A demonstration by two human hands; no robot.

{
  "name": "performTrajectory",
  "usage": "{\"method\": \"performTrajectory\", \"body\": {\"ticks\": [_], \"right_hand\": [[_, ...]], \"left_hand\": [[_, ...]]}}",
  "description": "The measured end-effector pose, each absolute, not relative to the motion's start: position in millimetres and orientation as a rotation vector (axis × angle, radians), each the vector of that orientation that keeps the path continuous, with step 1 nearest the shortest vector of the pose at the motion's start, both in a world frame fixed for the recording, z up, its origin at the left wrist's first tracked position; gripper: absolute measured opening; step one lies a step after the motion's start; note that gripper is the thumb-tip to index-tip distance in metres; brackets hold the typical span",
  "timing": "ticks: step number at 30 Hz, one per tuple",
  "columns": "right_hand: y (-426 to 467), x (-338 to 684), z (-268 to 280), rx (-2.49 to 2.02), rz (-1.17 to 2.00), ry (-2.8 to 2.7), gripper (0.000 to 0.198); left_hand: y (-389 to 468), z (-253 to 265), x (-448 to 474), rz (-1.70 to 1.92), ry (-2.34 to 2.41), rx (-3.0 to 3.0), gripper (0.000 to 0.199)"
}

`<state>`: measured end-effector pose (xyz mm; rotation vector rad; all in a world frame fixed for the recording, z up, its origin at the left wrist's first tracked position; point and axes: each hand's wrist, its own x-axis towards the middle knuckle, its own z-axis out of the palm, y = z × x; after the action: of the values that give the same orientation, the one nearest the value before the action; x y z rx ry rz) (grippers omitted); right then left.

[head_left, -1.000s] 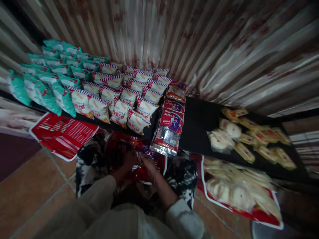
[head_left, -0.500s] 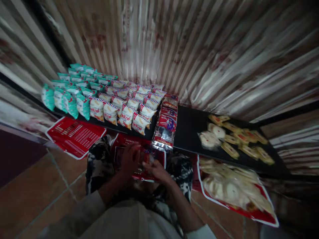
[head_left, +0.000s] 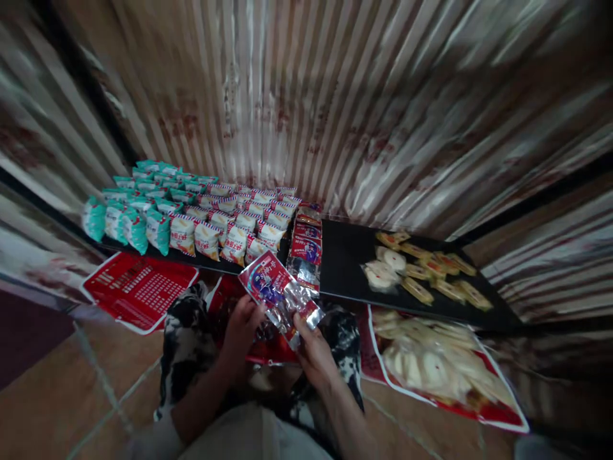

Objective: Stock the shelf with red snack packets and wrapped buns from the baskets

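Over my lap, my right hand [head_left: 312, 345] pinches the lower right end of red snack packets [head_left: 272, 281] with a blue-purple print and shiny silvery parts. More than one seems to be in the bunch, fanned slightly. My left hand [head_left: 243, 322] is closed at the bunch's lower left edge, its fingertips partly hidden. Just behind, similar red packets [head_left: 306, 246] lie in a column on the black shelf [head_left: 342, 268]. Beneath my hands, a red bag [head_left: 218, 297] with a white border rests between my knees.
Rows of teal bags [head_left: 136, 230] and white-and-red bags [head_left: 208, 239] stand on the left of the shelf. Yellow packets [head_left: 416, 289] and round white packets [head_left: 380, 275] lie to the right. Red bags flank my legs; the right bag [head_left: 433, 370] holds pale wrapped items. A curtain [head_left: 268, 115] hangs behind.
The red packets have come up from over the red bag into clear view, held higher near the shelf edge. My view has shifted, so the shelf sits lower and further left.
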<state>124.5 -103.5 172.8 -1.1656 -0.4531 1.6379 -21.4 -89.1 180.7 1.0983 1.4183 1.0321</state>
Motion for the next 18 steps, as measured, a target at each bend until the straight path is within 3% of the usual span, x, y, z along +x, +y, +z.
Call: {"method": "performTrajectory", "body": {"ticks": [9,14,16,18], "right_hand": [[-116.3,139.5,159.8,-1.231,1.502,-0.499,0.054],[-103.5,162.0,160.3,-1.572,0.701,-0.924,0.089],[-99.9,166.6,167.4,-1.563,0.497,-1.136,0.074],[-99.7,168.1,177.4,-1.473,0.528,-1.277,0.051]], "left_hand": [[-77.3,190.2,15.8,1.162,1.219,0.793,0.043],[-76.0,195.6,27.4,1.127,1.192,1.021,0.031],[-76.5,204.7,32.6,1.120,1.177,1.135,0.027],[-76.9,217.3,38.5,1.122,1.150,1.229,0.026]]}}
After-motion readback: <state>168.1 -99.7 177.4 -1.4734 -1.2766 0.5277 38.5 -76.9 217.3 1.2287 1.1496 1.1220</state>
